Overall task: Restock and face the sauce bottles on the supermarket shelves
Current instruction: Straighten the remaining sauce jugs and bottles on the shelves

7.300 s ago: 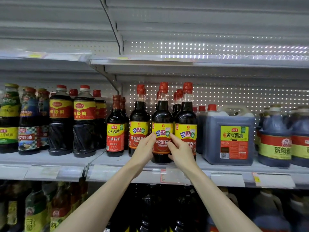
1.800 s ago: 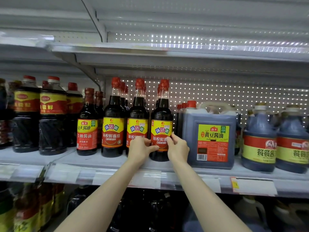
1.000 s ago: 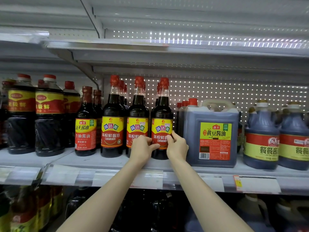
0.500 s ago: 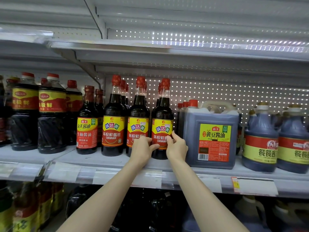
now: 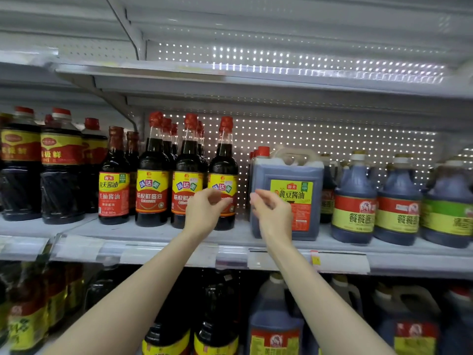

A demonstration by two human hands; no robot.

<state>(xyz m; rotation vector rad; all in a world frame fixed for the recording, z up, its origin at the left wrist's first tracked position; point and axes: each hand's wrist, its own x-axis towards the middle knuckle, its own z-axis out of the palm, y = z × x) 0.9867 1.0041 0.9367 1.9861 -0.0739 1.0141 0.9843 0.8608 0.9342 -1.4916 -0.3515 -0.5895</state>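
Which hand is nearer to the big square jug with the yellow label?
Right. The right hand hangs in front of the left side of the jug; the left hand is off to its left, in front of a slim bottle.

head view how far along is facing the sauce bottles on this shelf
Done: three yellow-label bottles stand level at the shelf edge, labels facing out. In hand: nothing; the left hand and right hand hover with loosely curled fingers before the third bottle and the blue jug. Left: probably the gap between them; no spare bottle in view.
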